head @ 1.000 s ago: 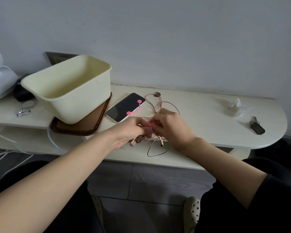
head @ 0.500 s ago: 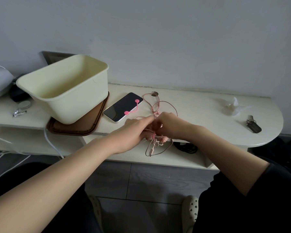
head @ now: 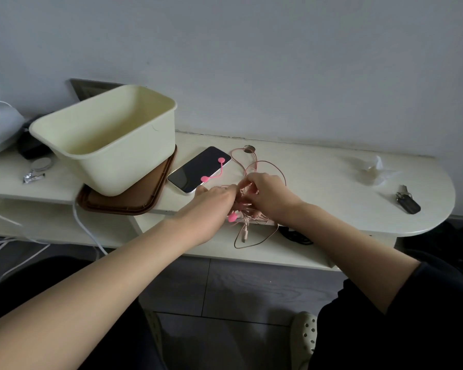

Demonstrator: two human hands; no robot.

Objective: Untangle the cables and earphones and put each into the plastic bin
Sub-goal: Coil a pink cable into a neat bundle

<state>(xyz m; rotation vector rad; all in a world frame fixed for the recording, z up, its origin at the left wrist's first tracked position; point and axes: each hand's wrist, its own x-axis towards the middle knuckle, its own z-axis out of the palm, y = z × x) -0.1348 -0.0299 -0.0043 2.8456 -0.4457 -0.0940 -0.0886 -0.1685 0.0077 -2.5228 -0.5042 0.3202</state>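
**Head view.** L hand (head: 215, 200) and R hand (head: 271, 193) meet over the front edge of the cream shelf (head: 318, 188), knuckles nearly touching. Both have fingers curled inward, tips pinching strands of the pink cable tangle (head: 241, 206) held btw. them. Which finger grips which strand can't be told. Part of the tangle lies on the shelf behind the R hand as loose loops. One loop w/ a connector (head: 244, 235) hangs below the hands, in front of the lower shelf. A round pink tab (head: 232, 217) shows just under the L hand. The plastic bin (head: 134, 158), cream, stands upright to the left on a brown tray (head: 123, 208), apart from the tangle. A phone (head: 195, 170) lies btw. tray and hands, w/ a pink cable tie (head: 215, 174) on its screen. Far right: keys (head: 408, 202) and a crumpled wrapper (head: 372, 170).
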